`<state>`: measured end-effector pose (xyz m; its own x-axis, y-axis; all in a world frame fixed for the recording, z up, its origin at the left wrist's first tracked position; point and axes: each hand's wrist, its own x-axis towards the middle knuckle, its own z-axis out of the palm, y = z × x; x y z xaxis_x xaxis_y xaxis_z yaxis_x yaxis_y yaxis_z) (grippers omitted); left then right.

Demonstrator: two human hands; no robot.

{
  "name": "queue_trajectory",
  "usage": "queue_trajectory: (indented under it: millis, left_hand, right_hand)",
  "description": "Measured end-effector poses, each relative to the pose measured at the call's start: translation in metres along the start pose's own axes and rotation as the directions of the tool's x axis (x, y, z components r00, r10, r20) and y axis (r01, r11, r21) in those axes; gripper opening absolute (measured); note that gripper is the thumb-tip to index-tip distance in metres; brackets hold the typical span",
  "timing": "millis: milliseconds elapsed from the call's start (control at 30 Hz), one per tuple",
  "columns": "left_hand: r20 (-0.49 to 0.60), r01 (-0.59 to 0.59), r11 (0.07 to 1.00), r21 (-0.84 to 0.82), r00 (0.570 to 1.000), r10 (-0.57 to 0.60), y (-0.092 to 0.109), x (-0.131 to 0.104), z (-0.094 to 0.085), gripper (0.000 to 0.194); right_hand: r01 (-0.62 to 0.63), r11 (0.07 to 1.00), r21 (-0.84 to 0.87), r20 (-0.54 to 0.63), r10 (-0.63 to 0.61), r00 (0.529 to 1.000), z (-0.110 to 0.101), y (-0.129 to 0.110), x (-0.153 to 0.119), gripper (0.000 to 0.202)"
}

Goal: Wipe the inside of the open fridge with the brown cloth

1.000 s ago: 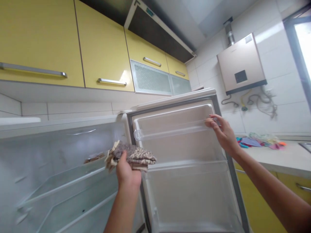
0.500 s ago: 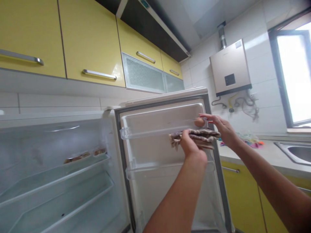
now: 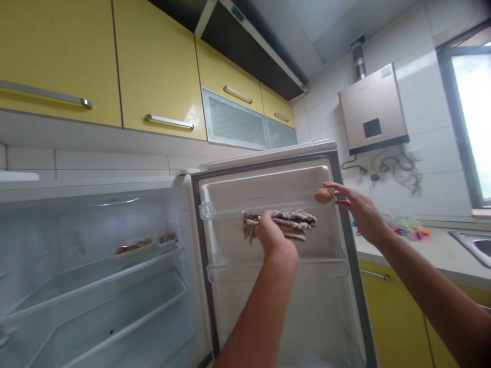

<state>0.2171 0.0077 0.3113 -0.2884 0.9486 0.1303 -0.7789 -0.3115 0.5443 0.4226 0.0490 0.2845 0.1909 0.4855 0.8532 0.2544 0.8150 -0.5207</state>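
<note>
My left hand (image 3: pixel 274 235) is closed around a folded brown-and-cream patterned cloth (image 3: pixel 295 220), held in front of the open fridge door just below its top shelf. A single brown egg (image 3: pixel 323 196) sits at the right end of the clear top door shelf (image 3: pixel 261 205). Right beside the egg, my right hand (image 3: pixel 358 204) reaches to the shelf's end with its fingers stretched and apart. Its fingertips are close to the egg and the shelf wall; whether they touch either is hard to make out.
To the left, the fridge interior has glass shelves (image 3: pixel 103 278), with food packs (image 3: pixel 134 245) on the upper one. A lower clear door shelf (image 3: pixel 276 270) lies beneath the cloth. Counter (image 3: pixel 437 250), sink (image 3: pixel 479 248) and coloured items (image 3: pixel 408 227) are at right; yellow cabinets (image 3: pixel 157 66) hang above.
My left hand has drawn the cloth leftward, away from the door's right edge and my right hand. The egg shows more fully. My right hand stays beside it, and the view has shifted slightly.
</note>
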Motion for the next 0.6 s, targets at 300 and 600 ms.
queue_trajectory:
  millis: [300, 600]
  left_hand:
    - [0.013, -0.685, 0.574, 0.448, 0.647, 0.762, 0.031, 0.078, -0.082, 0.020]
    - [0.942, -0.791, -0.536, 0.296, 0.147, 0.303, -0.003, 0.051, -0.079, 0.073]
  right_hand:
    - [0.051, 0.998, -0.033, -0.022, -0.052, 0.998, 0.006, 0.005, -0.007, 0.042]
    - [0.160, 0.985, -0.058, -0.044, -0.163, 0.986, 0.010, 0.012, -0.012, 0.044]
